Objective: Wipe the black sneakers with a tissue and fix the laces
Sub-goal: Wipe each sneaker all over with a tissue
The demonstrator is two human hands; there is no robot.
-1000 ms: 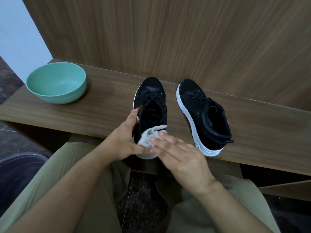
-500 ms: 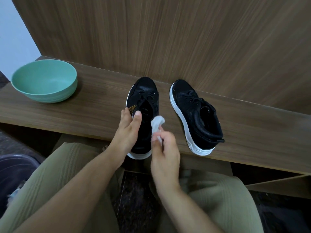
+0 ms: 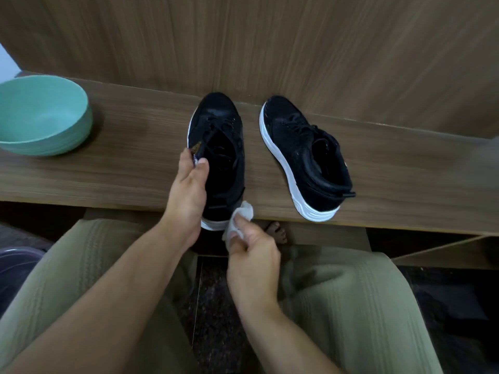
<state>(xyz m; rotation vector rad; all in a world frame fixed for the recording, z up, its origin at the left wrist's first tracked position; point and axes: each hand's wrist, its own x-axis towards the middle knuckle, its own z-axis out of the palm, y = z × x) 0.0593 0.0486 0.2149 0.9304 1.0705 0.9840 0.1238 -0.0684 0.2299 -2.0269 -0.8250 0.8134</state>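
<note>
Head view, two sneakers (image 3: 305, 155), one tissue (image 3: 239, 220), one bowl (image 3: 43, 117)

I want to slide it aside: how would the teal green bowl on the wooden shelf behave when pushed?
The teal green bowl looks empty, so probably light. Its wide, low shape should resist tipping. On the smooth wooden shelf it would likely slide easily rather than roll.
</note>
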